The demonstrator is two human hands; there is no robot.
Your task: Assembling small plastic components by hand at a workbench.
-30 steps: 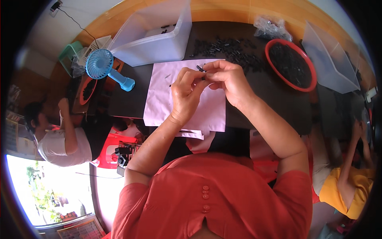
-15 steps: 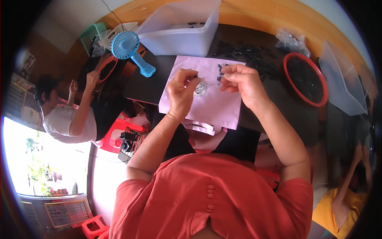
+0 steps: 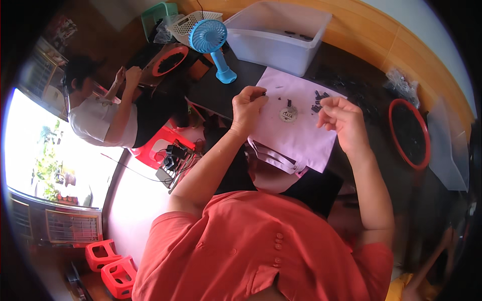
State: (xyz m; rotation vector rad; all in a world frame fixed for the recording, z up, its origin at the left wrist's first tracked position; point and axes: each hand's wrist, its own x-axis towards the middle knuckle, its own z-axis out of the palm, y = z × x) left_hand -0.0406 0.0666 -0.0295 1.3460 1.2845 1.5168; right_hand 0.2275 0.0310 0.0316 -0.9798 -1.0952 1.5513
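Observation:
My left hand [image 3: 247, 111] is above the left edge of a pink cloth bag [image 3: 306, 133], thumb and forefinger pinched on a small black piece [image 3: 264, 94] that mostly hides behind the fingertips. Over the bag's right side is my right hand [image 3: 345, 120], its fingers curled with the tips together; whatever they hold, if anything, is hidden. Just beyond those fingertips, several small black parts [image 3: 318, 100] are bunched on the bag. One black part [image 3: 289, 103] lies alone beside the round printed emblem [image 3: 288, 115].
Behind the bag stands a translucent bin [image 3: 273, 47], with a blue fan [image 3: 219, 55] to its left. Loose black parts [image 3: 361, 90] cover the dark table at right, near a red-rimmed basin [image 3: 426, 145]. A co-worker [image 3: 100, 110] sits at left.
The whole view has swung, shifting the table rightward in the picture. A lone black part now shows on the bag by the emblem. My hands are slightly farther apart.

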